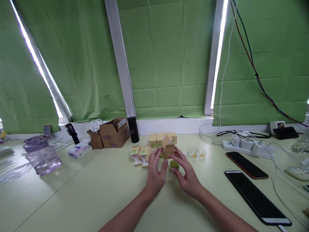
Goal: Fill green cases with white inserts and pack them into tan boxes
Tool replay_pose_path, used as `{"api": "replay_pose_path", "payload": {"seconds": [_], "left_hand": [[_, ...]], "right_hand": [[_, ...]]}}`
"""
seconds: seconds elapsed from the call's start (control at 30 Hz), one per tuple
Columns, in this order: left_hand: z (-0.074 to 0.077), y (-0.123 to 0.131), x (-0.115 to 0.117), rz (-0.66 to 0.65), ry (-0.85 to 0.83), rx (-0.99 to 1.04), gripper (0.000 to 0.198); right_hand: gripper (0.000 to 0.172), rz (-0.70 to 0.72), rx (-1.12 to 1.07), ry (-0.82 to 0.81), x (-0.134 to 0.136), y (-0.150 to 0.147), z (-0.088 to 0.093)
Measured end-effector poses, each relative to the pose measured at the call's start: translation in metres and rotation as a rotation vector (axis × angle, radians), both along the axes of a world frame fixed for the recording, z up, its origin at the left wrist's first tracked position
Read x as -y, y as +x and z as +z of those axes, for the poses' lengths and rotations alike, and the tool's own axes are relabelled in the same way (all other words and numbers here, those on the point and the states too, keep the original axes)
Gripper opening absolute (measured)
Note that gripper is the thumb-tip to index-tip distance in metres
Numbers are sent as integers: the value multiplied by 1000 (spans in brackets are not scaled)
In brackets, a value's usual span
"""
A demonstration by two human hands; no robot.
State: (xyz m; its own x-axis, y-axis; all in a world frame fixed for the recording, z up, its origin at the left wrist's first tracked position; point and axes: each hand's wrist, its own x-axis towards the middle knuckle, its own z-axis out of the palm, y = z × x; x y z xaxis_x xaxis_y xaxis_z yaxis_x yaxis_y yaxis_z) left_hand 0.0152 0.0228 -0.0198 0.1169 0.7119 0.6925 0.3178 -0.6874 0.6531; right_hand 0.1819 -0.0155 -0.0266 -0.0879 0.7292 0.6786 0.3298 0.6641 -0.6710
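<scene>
Between my two hands a small tan cardboard box point(169, 150) is held up, its top flaps raised. My left hand point(155, 172) grips its left side with the fingers. My right hand point(189, 177) has its fingertips against the box's right side, its thumb lower down beside a small green candle point(174, 165) in a clear cup. The candle sits on the table just under the box. Behind and left are two flattened-looking small boxes point(135, 154) with green label windows. Several closed boxes point(153, 140) stand behind the one I hold, partly hidden.
Two clear glass cups point(197, 153) sit to the right. Two phones point(257, 196), a power strip point(247, 149) and loose cables lie farther right. A brown carton point(114, 133), black cylinder point(133, 129), tissue pack point(79, 149) and purple jar point(42, 156) stand left.
</scene>
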Motion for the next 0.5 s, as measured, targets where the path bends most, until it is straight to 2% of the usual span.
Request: {"api": "replay_pose_path", "payload": {"seconds": [0.13,0.33,0.5], "left_hand": [[-2,0,-5,62,-101,117,51],[2,2,-6,32,-212,234,55],[1,0,-15,-24,-279,371,57]], "right_hand": [[56,57,93,51,6,-3,4],[57,65,142,83,7,-2,5],[52,-48,147,86,0,1,0]]}}
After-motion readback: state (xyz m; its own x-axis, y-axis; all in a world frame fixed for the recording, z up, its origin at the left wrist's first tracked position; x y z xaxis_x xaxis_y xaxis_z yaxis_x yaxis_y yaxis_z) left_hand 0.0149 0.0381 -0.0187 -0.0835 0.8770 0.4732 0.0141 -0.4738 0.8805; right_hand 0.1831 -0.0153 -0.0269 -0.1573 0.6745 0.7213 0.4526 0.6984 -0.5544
